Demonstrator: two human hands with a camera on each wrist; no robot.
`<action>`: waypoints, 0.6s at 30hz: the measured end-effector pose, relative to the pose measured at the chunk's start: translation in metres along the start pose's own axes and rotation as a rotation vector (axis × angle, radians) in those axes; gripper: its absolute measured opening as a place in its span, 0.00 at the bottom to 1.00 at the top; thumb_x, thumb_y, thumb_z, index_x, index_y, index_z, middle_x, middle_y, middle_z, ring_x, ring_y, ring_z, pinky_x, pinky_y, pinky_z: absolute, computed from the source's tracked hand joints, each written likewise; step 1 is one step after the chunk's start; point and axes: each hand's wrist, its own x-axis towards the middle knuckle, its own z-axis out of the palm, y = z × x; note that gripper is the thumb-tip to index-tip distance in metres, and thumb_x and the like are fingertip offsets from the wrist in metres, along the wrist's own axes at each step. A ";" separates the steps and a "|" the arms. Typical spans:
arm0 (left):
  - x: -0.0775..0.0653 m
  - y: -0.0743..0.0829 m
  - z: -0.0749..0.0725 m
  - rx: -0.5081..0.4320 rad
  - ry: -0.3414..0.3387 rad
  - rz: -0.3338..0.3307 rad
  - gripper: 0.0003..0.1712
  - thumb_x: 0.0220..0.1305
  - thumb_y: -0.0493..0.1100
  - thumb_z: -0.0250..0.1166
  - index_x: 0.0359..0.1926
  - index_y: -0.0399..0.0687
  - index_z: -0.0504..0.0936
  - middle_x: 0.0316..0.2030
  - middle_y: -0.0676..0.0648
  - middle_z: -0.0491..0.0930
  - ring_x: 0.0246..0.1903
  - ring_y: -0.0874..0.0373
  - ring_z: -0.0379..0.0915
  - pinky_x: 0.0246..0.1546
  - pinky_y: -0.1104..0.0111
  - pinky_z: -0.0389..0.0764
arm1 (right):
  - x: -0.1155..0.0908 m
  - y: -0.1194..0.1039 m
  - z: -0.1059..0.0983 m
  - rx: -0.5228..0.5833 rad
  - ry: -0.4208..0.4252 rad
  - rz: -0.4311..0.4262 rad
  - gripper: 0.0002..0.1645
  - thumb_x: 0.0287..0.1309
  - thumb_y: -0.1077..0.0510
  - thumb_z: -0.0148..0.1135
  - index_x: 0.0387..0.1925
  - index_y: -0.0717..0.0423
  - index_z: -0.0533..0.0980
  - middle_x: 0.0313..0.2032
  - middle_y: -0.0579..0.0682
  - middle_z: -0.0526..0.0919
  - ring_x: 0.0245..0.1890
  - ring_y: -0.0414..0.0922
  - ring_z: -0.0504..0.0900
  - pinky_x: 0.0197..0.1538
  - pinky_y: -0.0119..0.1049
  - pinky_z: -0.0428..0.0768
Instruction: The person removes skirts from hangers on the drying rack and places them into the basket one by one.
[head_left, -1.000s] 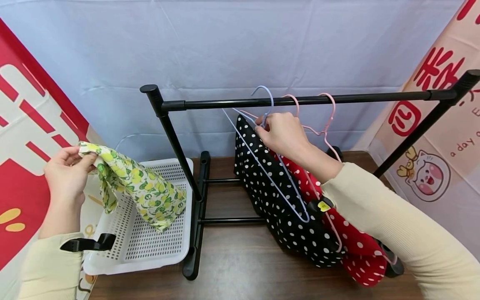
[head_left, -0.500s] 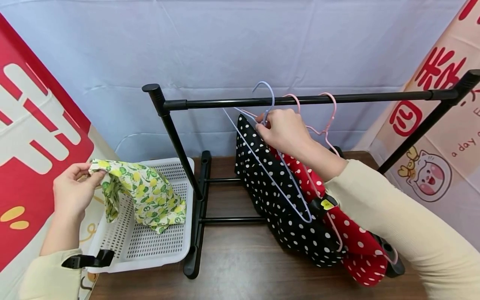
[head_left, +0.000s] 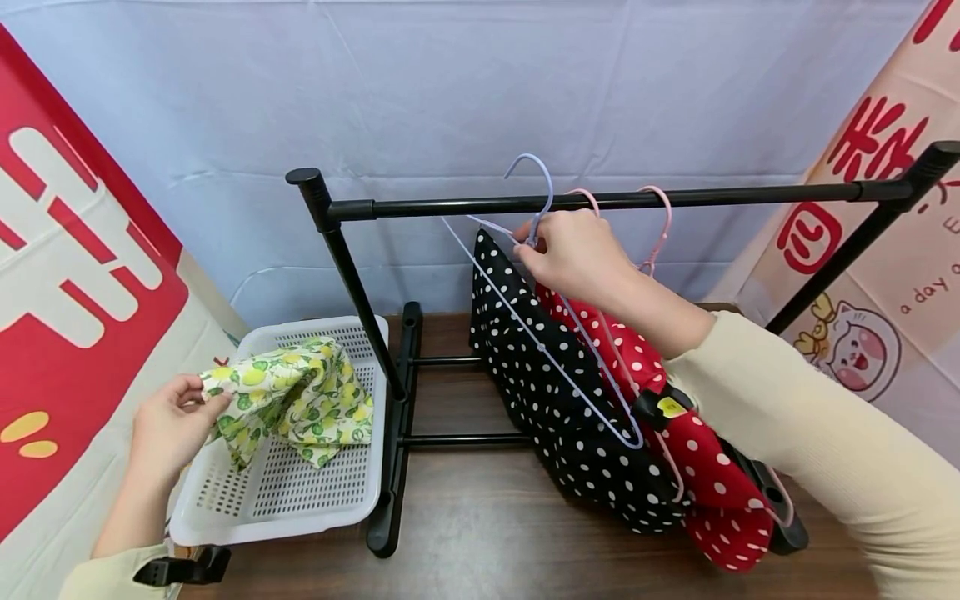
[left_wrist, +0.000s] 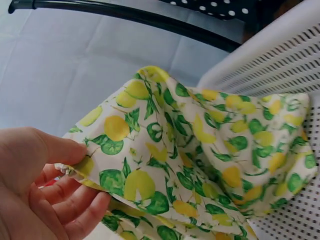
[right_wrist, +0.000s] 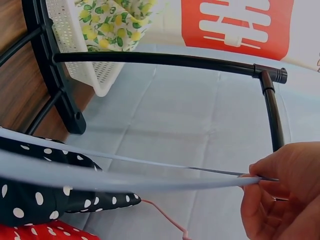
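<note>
Right of the white basket's right rim [head_left: 379, 450] stood the rack foot [head_left: 397, 425], tabletop [head_left: 457, 508] beyond. The left hand [head_left: 172, 429] pinched lemon-print cloth [head_left: 258, 387] partly in the basket; the right hand [head_left: 577, 258] pinched a lilac hanger [head_left: 542, 347].

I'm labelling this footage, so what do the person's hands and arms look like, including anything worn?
The left hand and right hand are ungloved. Cream sleeves end on the forearms, each with a black fitting near its cuff; the right fitting bears a yellow patch.
</note>
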 end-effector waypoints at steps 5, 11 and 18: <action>-0.010 -0.011 0.011 0.059 -0.019 0.047 0.17 0.58 0.48 0.63 0.40 0.39 0.73 0.32 0.43 0.78 0.21 0.78 0.67 0.18 0.72 0.69 | -0.002 -0.001 -0.005 -0.007 0.004 -0.020 0.14 0.57 0.53 0.55 0.32 0.54 0.84 0.27 0.47 0.86 0.17 0.46 0.72 0.22 0.39 0.65; -0.017 -0.020 0.026 0.071 -0.071 0.100 0.13 0.57 0.43 0.64 0.35 0.38 0.71 0.35 0.34 0.79 0.29 0.54 0.80 0.18 0.73 0.71 | -0.004 -0.002 -0.012 -0.006 0.014 -0.037 0.16 0.56 0.55 0.55 0.20 0.53 0.84 0.37 0.44 0.86 0.26 0.47 0.74 0.23 0.39 0.65; -0.021 -0.029 0.041 0.116 -0.105 0.159 0.11 0.54 0.40 0.65 0.30 0.39 0.72 0.31 0.37 0.79 0.30 0.43 0.81 0.21 0.69 0.71 | -0.010 -0.005 -0.020 -0.008 -0.012 -0.061 0.23 0.56 0.54 0.56 0.06 0.51 0.76 0.38 0.40 0.85 0.23 0.44 0.71 0.19 0.35 0.63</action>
